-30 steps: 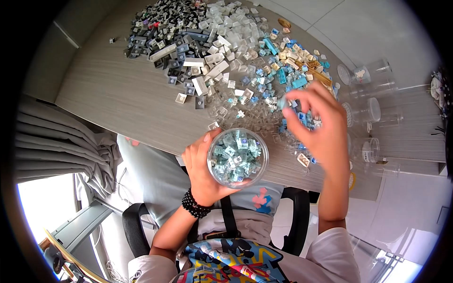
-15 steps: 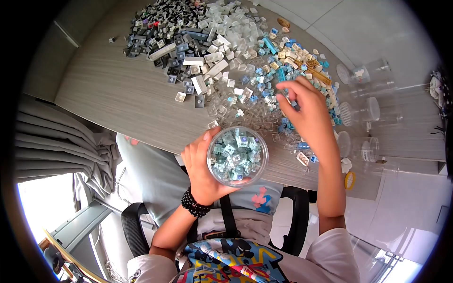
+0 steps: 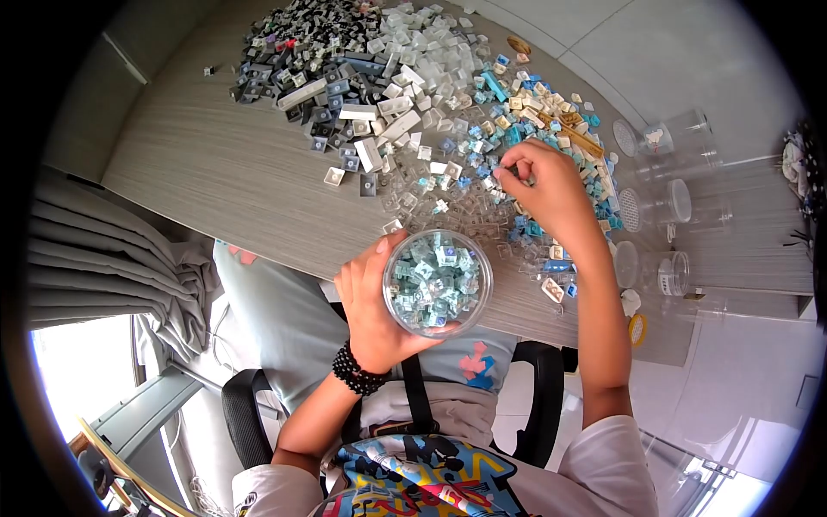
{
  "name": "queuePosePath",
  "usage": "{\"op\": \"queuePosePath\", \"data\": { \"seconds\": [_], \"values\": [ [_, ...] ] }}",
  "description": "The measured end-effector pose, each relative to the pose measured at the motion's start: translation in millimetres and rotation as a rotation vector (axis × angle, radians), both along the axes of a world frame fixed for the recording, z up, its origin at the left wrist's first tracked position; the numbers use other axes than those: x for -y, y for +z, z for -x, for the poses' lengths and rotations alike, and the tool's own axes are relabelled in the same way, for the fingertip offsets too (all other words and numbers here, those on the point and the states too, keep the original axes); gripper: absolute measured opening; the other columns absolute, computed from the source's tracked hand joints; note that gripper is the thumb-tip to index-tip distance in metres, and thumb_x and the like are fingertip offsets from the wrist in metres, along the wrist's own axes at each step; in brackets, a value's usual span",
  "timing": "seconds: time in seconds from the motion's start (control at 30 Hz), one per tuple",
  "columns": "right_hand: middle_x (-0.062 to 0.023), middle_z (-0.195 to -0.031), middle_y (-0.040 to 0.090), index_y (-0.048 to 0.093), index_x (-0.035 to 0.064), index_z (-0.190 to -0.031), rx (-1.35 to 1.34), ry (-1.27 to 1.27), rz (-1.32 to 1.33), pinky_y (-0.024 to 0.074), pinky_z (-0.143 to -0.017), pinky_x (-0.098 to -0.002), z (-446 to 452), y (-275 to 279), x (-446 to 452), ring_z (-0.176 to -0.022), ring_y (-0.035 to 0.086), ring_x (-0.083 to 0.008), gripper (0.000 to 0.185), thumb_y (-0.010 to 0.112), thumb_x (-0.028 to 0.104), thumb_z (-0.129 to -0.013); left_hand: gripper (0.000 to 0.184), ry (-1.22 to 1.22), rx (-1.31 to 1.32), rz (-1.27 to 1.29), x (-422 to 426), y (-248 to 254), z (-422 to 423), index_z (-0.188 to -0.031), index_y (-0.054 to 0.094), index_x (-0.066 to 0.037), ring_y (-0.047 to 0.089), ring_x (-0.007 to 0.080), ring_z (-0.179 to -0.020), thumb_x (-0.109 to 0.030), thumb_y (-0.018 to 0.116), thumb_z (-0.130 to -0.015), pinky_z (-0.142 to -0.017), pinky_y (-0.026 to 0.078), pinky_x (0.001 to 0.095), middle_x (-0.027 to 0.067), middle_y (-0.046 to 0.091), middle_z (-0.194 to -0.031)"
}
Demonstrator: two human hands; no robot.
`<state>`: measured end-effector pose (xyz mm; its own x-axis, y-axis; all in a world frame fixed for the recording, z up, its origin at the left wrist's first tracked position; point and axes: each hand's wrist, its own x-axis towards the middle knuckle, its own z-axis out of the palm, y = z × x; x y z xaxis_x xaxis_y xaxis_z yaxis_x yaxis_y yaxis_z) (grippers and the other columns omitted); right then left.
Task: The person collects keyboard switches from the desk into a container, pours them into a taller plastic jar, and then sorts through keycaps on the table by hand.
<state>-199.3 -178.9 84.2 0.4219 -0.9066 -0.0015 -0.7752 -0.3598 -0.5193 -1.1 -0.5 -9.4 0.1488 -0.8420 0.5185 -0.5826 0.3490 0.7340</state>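
My left hand [image 3: 372, 297] is wrapped round a clear round jar [image 3: 488, 289], held above my lap at the table's front edge. Its open top faces me, and pale teal, see-through keyboard switches [image 3: 431, 280] fill much of it. Over the right part of the heap, my right hand [image 3: 551, 183] has its thumb and fingers drawn together in a pinch; whatever is between them is too hidden to name. Under and beside it lie blue switches and keycaps [image 3: 482, 146], with clear keycaps [image 3: 448, 211] to the left.
Dark keycaps and switches [image 3: 301, 43], frosted white keycaps [image 3: 426, 43] and long white keycaps [image 3: 369, 156] spread across the wooden table [image 3: 198, 164]. Clear jars [image 3: 689, 135] lie along the right side. A yellow ring [image 3: 637, 330] sits near the right front edge.
My right hand's fingers have closed from a looser, parted pose into a pinch, and the hand has shifted slightly left. The left hand still holds the jar, almost unmoved.
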Motion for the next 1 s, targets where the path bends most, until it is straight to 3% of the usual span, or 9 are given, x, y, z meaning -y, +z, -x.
{"op": "queuePosePath", "data": {
  "seconds": [0.17,0.33,0.43,0.53,0.6,0.73,0.8,0.87,1.0],
  "values": [
    [-0.0042,-0.073,0.052,0.066,0.0036,-0.089,0.043,0.034,0.154,0.0402,-0.054,-0.031,-5.4,18.2,-17.6,-0.06,0.05,-0.0159,0.013,0.076,0.01,-0.084,0.128,-0.002,0.0,0.006,0.3,1.0,-0.2,-0.154,0.027,-0.004,0.051,0.0333,-0.119,-0.055,0.093,-0.057,-0.104,0.032,0.0467,0.0217,0.055,-0.138],
    [-0.0033,-0.075,0.053,0.067,0.0045,-0.091,0.267,0.302,0.176,0.0427,-0.053,-0.0283,-26.9,55.4,-68.6,-0.061,0.054,-0.0142,0.015,0.078,0.005,-0.08,0.126,-0.001,0.004,-0.005,0.4,0.1,0.6,-0.154,0.027,-0.004,0.051,0.0331,-0.12,-0.055,0.093,-0.058,-0.103,0.032,0.0461,0.0215,0.056,-0.138],
    [-0.0039,-0.076,0.055,0.067,0.0038,-0.086,0.315,0.333,0.246,0.0448,-0.052,-0.0263,-28.3,61.7,-77.9,-0.062,0.057,-0.0132,0.013,0.078,0.001,-0.078,0.122,0.036,-0.001,0.053,3.5,0.0,2.3,-0.153,0.03,-0.004,0.056,0.0309,-0.111,-0.059,0.089,-0.061,-0.094,0.035,0.0434,0.0173,0.06,-0.137],
    [-0.002,-0.074,0.058,0.071,0.0019,-0.085,0.392,0.291,0.17,0.039,-0.054,-0.0241,-31.8,60.9,-76.8,-0.062,0.051,-0.0087,0.01,0.075,-0.002,-0.077,0.122,0.033,-0.007,0.057,2.0,-0.5,1.9,-0.152,0.031,-0.004,0.056,0.0307,-0.111,-0.059,0.089,-0.061,-0.094,0.035,0.0433,0.017,0.06,-0.136],
    [-0.0022,-0.074,0.059,0.071,0.0006,-0.087,0.36,0.265,0.213,0.0392,-0.055,-0.0234,-27.9,60.8,-69.3,-0.062,0.051,-0.009,0.006,0.073,-0.001,-0.082,0.126,-0.003,-0.011,0.012,0.9,-0.3,0.2,-0.154,0.027,-0.005,0.052,0.0332,-0.118,-0.054,0.093,-0.058,-0.102,0.032,0.0458,0.0213,0.057,-0.136],
    [-0.0047,-0.078,0.056,0.069,0.002,-0.093,0.3,0.253,0.135,0.0443,-0.056,-0.0286,-29.4,62.7,-72.9,-0.063,0.056,-0.0143,0.009,0.073,0.001,-0.085,0.126,0.002,0.008,0.008,0.1,0.8,-0.2,-0.153,0.028,-0.005,0.053,0.0332,-0.118,-0.053,0.093,-0.057,-0.102,0.032,0.0454,0.0212,0.057,-0.137],
    [-0.0056,-0.082,0.056,0.069,0.0025,-0.095,0.303,0.304,0.133,0.0465,-0.059,-0.0309,-28.7,53.7,-76.9,-0.069,0.058,-0.018,0.015,0.075,0.0,-0.082,0.125,0.0,-0.018,0.015,1.7,-1.0,0.8,-0.152,0.029,-0.006,0.053,0.0336,-0.118,-0.053,0.094,-0.056,-0.102,0.032,0.0455,0.0206,0.057,-0.138],
    [-0.004,-0.077,0.057,0.073,0.0032,-0.096,0.283,0.317,0.133,0.045,-0.059,-0.0275,-29.2,55.0,-79.7,-0.065,0.055,-0.0137,0.021,0.077,-0.004,-0.076,0.124,-0.004,-0.025,0.007,1.7,-0.8,1.1,-0.152,0.029,-0.006,0.053,0.0337,-0.118,-0.052,0.094,-0.056,-0.102,0.032,0.0457,0.0202,0.057,-0.138],
    [-0.0038,-0.077,0.056,0.074,0.0043,-0.096,0.294,0.318,0.136,0.0446,-0.058,-0.0276,-31.4,50.3,-82.6,-0.066,0.055,-0.0141,0.025,0.078,-0.005,-0.074,0.124,0.001,-0.015,-0.014,1.2,1.7,0.8,-0.151,0.029,-0.007,0.053,0.0342,-0.118,-0.048,0.094,-0.055,-0.102,0.032,0.0464,0.0192,0.057,-0.139]
  ]
}}
